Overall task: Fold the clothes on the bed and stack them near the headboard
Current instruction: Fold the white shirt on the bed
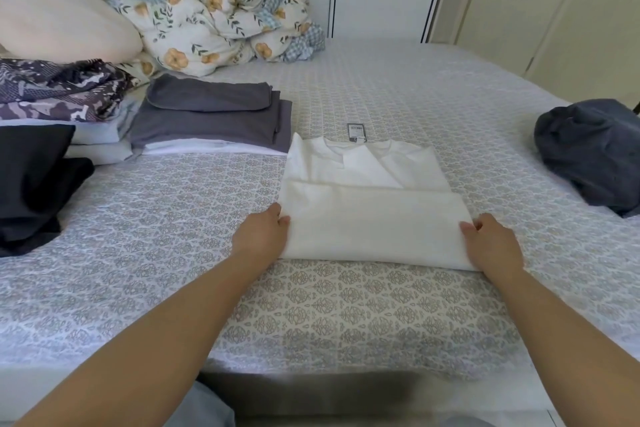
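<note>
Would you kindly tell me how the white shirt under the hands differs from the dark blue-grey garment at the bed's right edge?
The white shirt lies flat, partly folded, gripped by both hands; the dark blue-grey garment sits bunched, unfolded, untouched. Left hand and right hand hold the shirt's side edges. Both rest on the patterned bedspread.

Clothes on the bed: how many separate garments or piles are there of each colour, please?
White: 1, the white shirt, gripped by the left hand and right hand
Grey: 1, the folded grey stack
Black: 1, the black garment
Dark blue: 1, the crumpled dark blue garment
Purple patterned: 1, the purple patterned pile
Total: 5
</note>
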